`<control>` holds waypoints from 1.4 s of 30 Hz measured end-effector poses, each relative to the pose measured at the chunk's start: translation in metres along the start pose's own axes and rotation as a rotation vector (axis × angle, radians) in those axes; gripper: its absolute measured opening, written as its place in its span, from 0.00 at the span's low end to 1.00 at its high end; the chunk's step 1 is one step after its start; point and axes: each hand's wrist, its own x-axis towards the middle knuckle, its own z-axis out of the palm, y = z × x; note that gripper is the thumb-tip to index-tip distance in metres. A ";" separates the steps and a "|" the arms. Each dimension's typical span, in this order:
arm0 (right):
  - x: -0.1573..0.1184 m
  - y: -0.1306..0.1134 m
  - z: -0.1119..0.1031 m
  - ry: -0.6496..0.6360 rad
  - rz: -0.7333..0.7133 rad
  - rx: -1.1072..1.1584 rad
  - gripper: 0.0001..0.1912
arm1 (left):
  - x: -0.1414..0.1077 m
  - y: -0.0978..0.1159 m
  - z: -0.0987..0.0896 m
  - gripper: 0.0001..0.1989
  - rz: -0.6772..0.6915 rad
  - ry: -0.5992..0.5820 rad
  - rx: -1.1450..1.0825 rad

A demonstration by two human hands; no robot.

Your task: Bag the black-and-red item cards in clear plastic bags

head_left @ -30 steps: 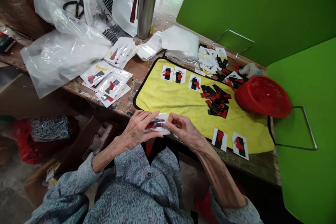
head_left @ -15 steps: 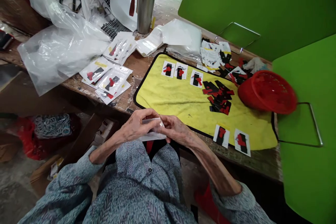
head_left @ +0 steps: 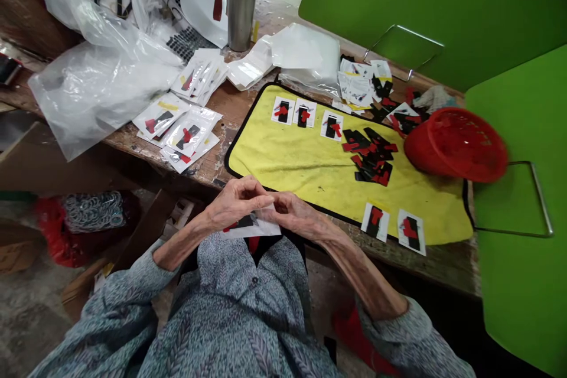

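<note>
Head view: left hand and right hand meet at the tabletop's near edge, just off the near edge of the yellow cloth; both grips nearly closed, thumbs against fingers, on one white-and-clear packet with a black and red part inside; left has its upper edge, right its right end; fingertips partly hide each other, so exact contact looks like a pinch but is hard to confirm; packet hangs over the lap, slightly tilted; on the cloth, three carded pieces line the far edge, a loose black-and-red pile sits right of centre, two more carded pieces lie at the near edge toward the right corner; red basket leans at the cloth's right end; filled packets are stacked left of the cloth, by the tabletop's near edge; metal flask stands beyond them, toward the far edge.
</note>
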 end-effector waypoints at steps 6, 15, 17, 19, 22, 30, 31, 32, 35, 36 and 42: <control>-0.006 -0.016 -0.008 -0.037 0.053 -0.006 0.20 | 0.001 -0.001 0.002 0.15 -0.023 -0.019 -0.008; -0.005 -0.007 -0.008 -0.086 0.056 0.014 0.19 | -0.002 0.005 0.001 0.17 -0.064 -0.068 -0.069; -0.003 -0.003 -0.005 -0.086 0.062 0.033 0.18 | -0.003 0.004 0.001 0.17 -0.073 -0.060 -0.073; -0.004 -0.002 -0.005 -0.103 0.064 0.034 0.17 | -0.004 0.003 0.001 0.17 -0.075 -0.053 -0.079; -0.007 -0.006 -0.006 0.007 0.039 -0.035 0.12 | -0.003 0.004 0.004 0.16 -0.054 -0.029 -0.026; -0.006 -0.020 -0.018 -0.186 0.104 -0.009 0.15 | -0.004 0.009 0.006 0.15 -0.061 -0.006 -0.085; -0.005 -0.019 -0.019 -0.168 0.103 -0.016 0.16 | -0.004 0.009 0.006 0.15 -0.064 -0.006 -0.091; -0.005 -0.019 -0.021 -0.166 0.108 0.008 0.17 | -0.004 0.009 0.006 0.15 -0.070 -0.001 -0.104; -0.006 -0.017 -0.024 -0.253 0.145 0.162 0.19 | -0.005 0.009 0.005 0.16 -0.087 0.029 -0.147; -0.006 -0.017 -0.025 -0.274 0.147 0.184 0.19 | -0.005 0.010 0.005 0.16 -0.084 0.040 -0.150; -0.009 -0.023 -0.027 -0.218 0.143 0.175 0.22 | -0.009 0.011 -0.003 0.16 -0.174 -0.077 -0.217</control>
